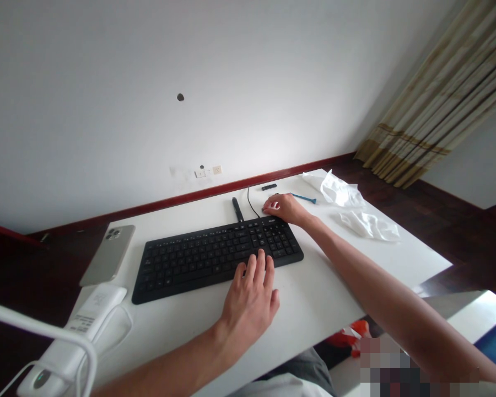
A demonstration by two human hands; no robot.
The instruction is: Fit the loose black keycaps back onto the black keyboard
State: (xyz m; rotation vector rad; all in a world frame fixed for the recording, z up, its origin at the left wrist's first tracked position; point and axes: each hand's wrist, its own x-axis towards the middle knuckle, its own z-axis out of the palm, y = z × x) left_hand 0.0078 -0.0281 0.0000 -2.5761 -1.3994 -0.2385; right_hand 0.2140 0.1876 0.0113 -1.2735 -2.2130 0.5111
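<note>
A black full-size keyboard (206,259) lies at a slant on the white table (306,300). My left hand (252,298) rests over its front edge, palm down, with the fingers stretched out on the keys near the arrow and number sections. At the keyboard's back right edge is my right hand (287,209), its thumb and fingers curled together in a pinch. Whatever sits between those fingertips is too small and dark to name. Behind the keyboard, a thin black cable (251,203) runs over the table. Beside it is a black stick-shaped piece (237,209).
A phone (114,251) and a white power strip with cords (89,320) lie at left. Farther back are a small black strip (269,187) and a blue-handled tool (305,198). Crumpled white plastic wrapping (339,190) lies at right. A wall (248,82) stands behind the table.
</note>
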